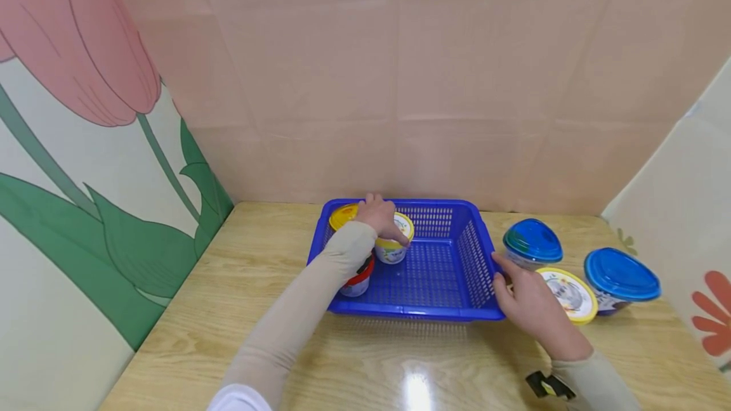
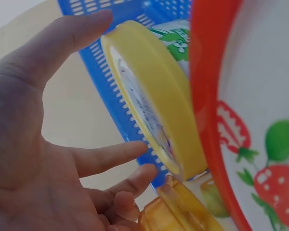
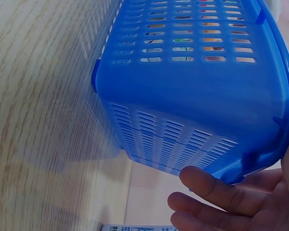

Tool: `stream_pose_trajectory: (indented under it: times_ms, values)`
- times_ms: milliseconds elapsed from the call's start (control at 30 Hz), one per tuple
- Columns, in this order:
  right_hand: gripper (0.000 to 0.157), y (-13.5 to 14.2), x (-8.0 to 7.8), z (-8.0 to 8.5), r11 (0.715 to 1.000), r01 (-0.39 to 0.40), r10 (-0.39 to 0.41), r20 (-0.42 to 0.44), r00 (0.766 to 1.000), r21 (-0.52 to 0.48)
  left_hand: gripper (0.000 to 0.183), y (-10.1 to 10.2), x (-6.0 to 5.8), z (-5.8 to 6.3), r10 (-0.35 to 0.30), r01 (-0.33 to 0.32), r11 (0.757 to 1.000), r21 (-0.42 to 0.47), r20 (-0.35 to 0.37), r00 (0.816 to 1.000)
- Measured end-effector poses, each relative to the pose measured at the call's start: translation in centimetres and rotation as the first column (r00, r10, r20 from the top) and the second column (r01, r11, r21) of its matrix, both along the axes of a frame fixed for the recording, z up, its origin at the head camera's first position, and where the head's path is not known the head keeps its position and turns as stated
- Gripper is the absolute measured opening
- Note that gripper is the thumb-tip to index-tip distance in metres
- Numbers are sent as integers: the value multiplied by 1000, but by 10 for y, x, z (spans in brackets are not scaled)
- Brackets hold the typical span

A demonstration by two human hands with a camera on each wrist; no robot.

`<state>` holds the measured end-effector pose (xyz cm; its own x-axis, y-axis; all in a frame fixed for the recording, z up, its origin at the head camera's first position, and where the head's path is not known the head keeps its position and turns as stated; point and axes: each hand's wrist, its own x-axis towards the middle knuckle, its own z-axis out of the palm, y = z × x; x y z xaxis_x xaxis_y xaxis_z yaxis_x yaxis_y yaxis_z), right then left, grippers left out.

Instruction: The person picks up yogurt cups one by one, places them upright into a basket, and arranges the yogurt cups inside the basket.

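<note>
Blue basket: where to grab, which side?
Likely best by the rim at the left and right ends of the basket, coming from both sides at once: the rim flares outward, giving fingers an edge to hook under.

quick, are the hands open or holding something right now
Left hand: open, spread over a yellow-lidded tub; contact unclear.
Right hand: open, fingers relaxed, at the right rim of the blue basket.
</note>
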<state>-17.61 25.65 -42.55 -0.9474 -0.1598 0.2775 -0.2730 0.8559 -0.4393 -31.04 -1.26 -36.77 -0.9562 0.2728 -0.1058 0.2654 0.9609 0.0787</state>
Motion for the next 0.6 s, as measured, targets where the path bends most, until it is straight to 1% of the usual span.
stream_pose_trajectory:
  times_ms: [67,133,200,300,333,400,467,533,600]
  values:
    - [44,0,0,0,1000,1,-1,-1,1000,-2,71,0,-2,0,11,-11,999,30,-2,1000]
    - [44,0,0,0,1000,3,-3,2,1000,-2,66,-1,-7,0,20,-19,998,64,-24,999]
    - [45,0,0,0,1000,4,-4,6,1000,-1,55,-4,-11,2,32,-25,992,123,-57,998]
    - [45,0,0,0,1000,3,-3,5,1000,-5,39,-13,-17,7,44,-22,976,218,-96,994]
    - [44,-1,1,0,1000,3,-2,3,1000,-7,36,-17,-18,9,49,-23,965,262,-91,995]
    - [44,-1,1,0,1000,1,-1,2,1000,-11,33,-26,-17,15,59,-31,939,343,-73,996]
    - [44,-1,1,0,1000,2,-2,4,1000,-11,34,-36,-13,21,73,-52,912,408,-38,997]
    - [44,-1,1,0,1000,4,-4,5,1000,-10,40,-46,-7,27,86,-74,897,437,-8,996]
    - [44,-1,2,0,1000,7,-7,7,1000,-7,43,-55,-2,30,92,-81,890,448,-3,996]
